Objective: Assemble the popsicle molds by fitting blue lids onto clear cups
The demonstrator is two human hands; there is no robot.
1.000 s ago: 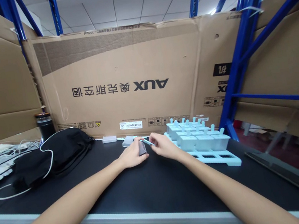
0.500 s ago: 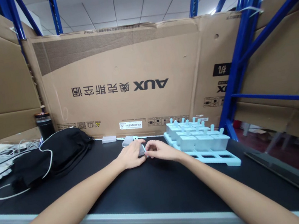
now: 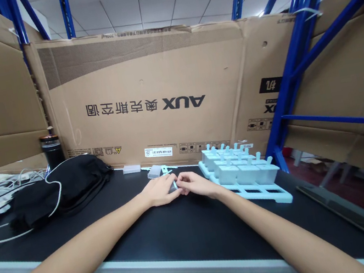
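My left hand is curled around a translucent popsicle mold cup held low over the black table, and most of the cup is hidden behind its fingers. My right hand meets it from the right, fingertips pinched together at the cup's light-blue end, apparently on its lid and stick. That pinched part is almost fully covered. Just behind my hands lie another translucent mold cup and several light-blue sticks. To the right, a light-blue rack holds several filled-in popsicle molds with their sticks pointing up.
A clear flat box lies at the table's back edge. On the left are a black bag, white cables and a dark bottle. A cardboard wall closes the back; blue rack posts stand right.
My right fingers have come closer against my left hand, and the light-blue piece between them is now more hidden. The view has shifted slightly; the rack stays put.
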